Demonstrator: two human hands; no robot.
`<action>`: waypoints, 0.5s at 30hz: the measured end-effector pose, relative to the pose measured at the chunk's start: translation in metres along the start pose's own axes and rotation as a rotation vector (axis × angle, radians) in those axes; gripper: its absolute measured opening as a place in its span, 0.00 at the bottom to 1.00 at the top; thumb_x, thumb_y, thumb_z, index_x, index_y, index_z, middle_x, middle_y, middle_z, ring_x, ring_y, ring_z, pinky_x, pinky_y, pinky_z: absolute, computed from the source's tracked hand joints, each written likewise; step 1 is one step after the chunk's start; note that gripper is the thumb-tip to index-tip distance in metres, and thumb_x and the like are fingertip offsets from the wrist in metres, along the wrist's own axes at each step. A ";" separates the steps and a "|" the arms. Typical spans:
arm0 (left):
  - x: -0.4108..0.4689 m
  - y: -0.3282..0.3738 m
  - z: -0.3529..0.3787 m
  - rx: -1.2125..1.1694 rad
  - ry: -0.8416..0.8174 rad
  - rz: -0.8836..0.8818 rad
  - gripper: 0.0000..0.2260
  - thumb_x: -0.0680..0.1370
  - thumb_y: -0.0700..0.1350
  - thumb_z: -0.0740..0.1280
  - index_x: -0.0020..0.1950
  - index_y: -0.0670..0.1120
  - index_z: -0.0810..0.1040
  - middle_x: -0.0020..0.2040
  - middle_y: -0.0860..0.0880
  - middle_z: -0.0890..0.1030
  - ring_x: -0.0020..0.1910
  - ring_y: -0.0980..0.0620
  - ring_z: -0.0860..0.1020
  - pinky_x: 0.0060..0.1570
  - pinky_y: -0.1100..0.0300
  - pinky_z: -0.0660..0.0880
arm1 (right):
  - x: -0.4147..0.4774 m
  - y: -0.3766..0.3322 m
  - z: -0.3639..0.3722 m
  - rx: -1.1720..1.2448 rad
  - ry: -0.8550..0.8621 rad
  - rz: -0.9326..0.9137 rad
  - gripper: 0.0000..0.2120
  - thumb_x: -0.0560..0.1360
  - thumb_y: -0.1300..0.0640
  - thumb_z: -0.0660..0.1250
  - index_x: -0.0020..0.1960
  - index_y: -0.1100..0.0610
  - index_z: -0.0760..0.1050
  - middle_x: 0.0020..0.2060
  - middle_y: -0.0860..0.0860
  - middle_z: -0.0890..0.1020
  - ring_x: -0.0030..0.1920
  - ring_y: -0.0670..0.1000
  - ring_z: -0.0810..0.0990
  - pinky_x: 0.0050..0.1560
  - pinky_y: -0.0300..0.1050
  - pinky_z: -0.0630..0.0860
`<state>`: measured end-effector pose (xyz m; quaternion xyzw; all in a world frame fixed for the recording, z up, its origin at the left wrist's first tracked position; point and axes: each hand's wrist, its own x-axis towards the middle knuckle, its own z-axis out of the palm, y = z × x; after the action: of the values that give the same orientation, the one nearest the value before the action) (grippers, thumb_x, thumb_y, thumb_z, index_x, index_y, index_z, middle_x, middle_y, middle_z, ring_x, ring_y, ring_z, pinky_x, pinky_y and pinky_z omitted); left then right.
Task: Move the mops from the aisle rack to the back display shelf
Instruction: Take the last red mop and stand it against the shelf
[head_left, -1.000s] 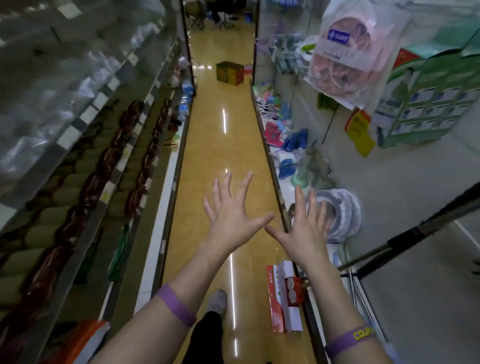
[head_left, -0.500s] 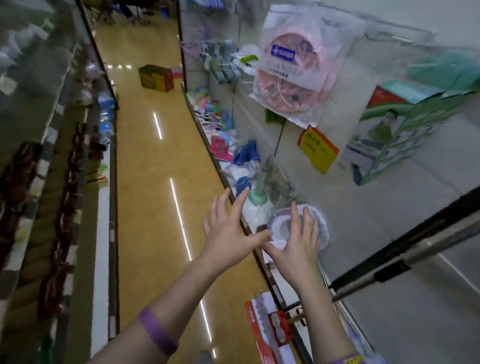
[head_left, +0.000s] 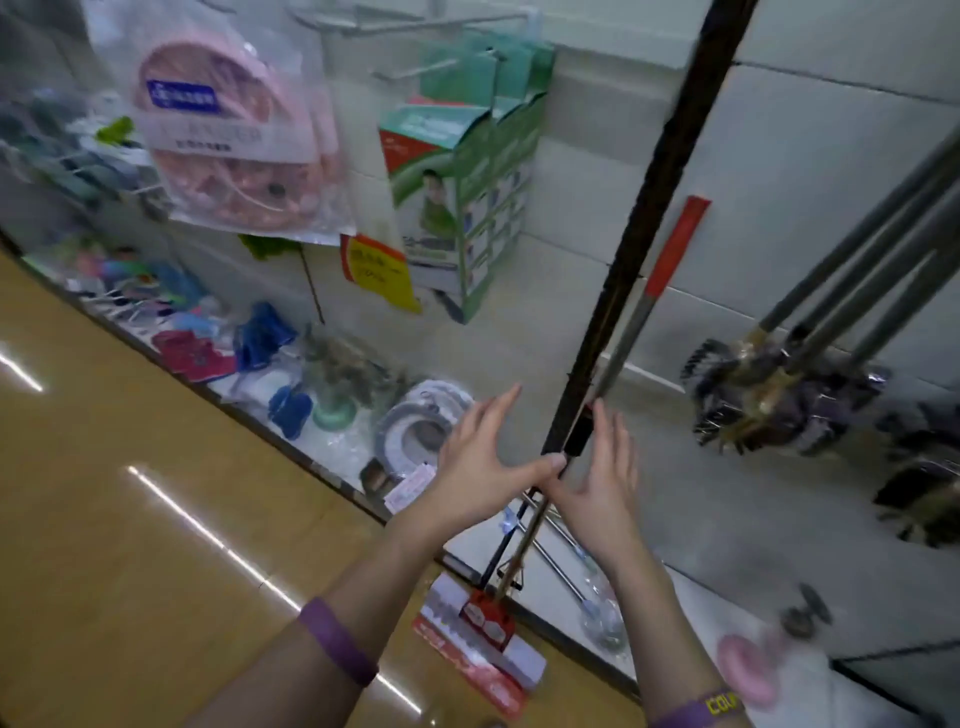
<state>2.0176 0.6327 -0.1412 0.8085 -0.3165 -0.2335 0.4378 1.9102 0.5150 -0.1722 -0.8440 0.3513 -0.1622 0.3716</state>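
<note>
Both grips are wide open and empty, left hand (head_left: 485, 470) and right hand (head_left: 597, 486) flanking the tall black-handled mop (head_left: 655, 208) leaning toward one o'clock, so a one-sided nudge may tip it onto the red-capped grey pole (head_left: 678, 244).

Two hands (head_left: 483, 467), two purple wristbands (head_left: 337, 642)

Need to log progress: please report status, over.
Left hand open, right hand open. Mop pole between them, not gripped. Red-tipped pole leans close beside it.
</note>
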 end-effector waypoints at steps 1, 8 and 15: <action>0.007 0.006 0.009 -0.006 -0.027 0.013 0.44 0.62 0.75 0.64 0.76 0.65 0.56 0.76 0.52 0.60 0.76 0.53 0.56 0.74 0.46 0.58 | 0.003 0.007 -0.009 0.007 0.019 0.011 0.45 0.74 0.41 0.69 0.81 0.45 0.45 0.81 0.51 0.46 0.80 0.58 0.43 0.78 0.61 0.47; 0.048 0.030 0.050 0.024 -0.198 0.049 0.43 0.64 0.74 0.65 0.76 0.66 0.55 0.76 0.53 0.61 0.76 0.52 0.59 0.74 0.49 0.59 | 0.021 0.048 -0.043 0.042 0.057 0.132 0.47 0.73 0.37 0.68 0.81 0.43 0.43 0.81 0.48 0.44 0.80 0.55 0.42 0.78 0.63 0.47; 0.110 0.046 0.056 -0.218 -0.267 -0.071 0.36 0.74 0.64 0.68 0.78 0.57 0.59 0.77 0.49 0.62 0.76 0.52 0.60 0.74 0.49 0.60 | 0.067 0.054 -0.034 0.225 0.036 0.248 0.50 0.71 0.36 0.72 0.81 0.45 0.45 0.81 0.48 0.49 0.80 0.51 0.47 0.79 0.57 0.51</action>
<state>2.0428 0.5034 -0.1417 0.7287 -0.3158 -0.3871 0.4684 1.9134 0.4236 -0.1888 -0.7441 0.4389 -0.1685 0.4747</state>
